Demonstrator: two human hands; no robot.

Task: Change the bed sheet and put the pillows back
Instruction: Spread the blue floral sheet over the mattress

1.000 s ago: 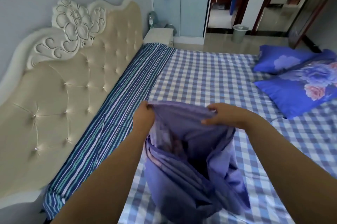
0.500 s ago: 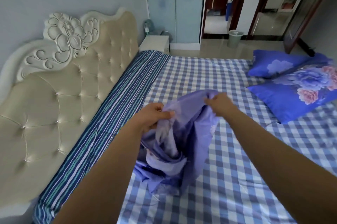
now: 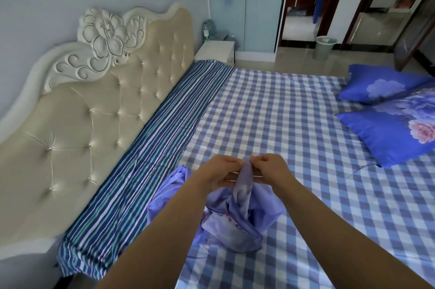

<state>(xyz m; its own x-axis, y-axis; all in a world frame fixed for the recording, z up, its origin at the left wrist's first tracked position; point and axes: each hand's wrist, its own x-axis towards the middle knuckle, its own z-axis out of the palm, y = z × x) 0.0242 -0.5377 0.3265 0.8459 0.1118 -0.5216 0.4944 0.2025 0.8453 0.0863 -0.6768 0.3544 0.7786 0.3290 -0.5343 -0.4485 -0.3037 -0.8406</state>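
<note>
Bare checked sheet (image 3: 270,109) lies ahead; headboard (image 3: 94,109) walls the left, pillows (image 3: 388,119) crowd the right.

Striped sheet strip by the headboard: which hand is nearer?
Left. The left hand is on the side toward the striped sheet; the right hand sits beyond it, over the checked sheet.

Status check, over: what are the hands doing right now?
Left hand and right hand pinching purple cloth together. Pillows at far side. Nothing in the way.
</note>
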